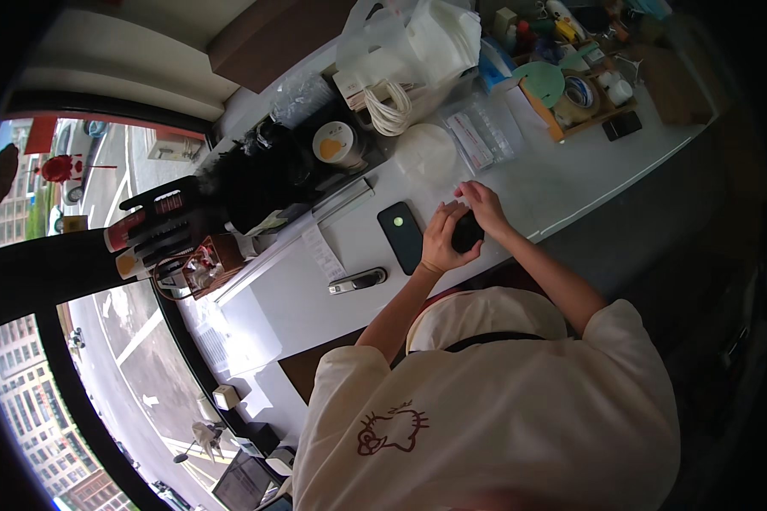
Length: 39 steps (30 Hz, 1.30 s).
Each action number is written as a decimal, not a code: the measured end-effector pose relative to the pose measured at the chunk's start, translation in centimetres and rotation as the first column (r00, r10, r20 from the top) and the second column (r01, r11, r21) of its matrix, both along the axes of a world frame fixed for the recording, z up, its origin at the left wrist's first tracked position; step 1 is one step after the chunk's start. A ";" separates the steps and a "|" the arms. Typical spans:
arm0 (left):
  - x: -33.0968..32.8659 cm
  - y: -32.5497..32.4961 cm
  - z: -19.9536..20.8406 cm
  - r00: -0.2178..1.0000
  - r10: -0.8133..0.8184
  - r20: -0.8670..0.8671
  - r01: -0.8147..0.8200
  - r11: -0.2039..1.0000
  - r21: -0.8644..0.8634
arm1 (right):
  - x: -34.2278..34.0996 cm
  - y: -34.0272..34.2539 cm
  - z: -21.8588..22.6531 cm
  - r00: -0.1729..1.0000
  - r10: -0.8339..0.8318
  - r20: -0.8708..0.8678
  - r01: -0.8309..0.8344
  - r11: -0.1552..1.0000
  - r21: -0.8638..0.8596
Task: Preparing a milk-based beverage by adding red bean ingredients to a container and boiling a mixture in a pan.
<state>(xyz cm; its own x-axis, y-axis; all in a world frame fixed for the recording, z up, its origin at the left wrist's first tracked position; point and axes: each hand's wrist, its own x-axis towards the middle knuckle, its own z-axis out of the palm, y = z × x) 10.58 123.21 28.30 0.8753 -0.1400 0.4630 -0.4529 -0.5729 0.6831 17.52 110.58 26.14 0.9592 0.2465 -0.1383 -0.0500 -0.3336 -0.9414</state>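
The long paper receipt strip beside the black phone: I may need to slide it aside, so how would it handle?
The paper receipt strip looks thin and narrow, so probably floppy and very light; it would likely bend or crumple rather than slide cleanly. It lies flat on the smooth white table, so pinching an end may take a fingernail. It shouldn't roll.

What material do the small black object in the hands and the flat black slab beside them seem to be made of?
The small black object, held by the left hand and right hand, looks like matte plastic or rubber: dull, no glare; uncertain. The black phone looks like glossy glass or plastic, with a smooth, even surface.
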 end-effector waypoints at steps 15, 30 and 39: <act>0.2 -0.5 -1.1 0.999 0.026 0.044 -0.020 0.993 -0.118 | -1.4 0.1 0.2 0.983 -0.173 0.053 0.150 0.944 0.294; -3.6 -2.4 0.2 0.863 0.460 -0.208 -0.487 0.868 -0.102 | -9.1 0.1 -5.6 0.975 -0.087 0.203 0.098 0.994 -0.044; -5.3 -0.7 1.8 0.881 0.419 -0.220 -0.447 0.889 -0.097 | -7.8 -1.0 -6.1 0.983 0.035 0.181 -0.026 0.998 -0.055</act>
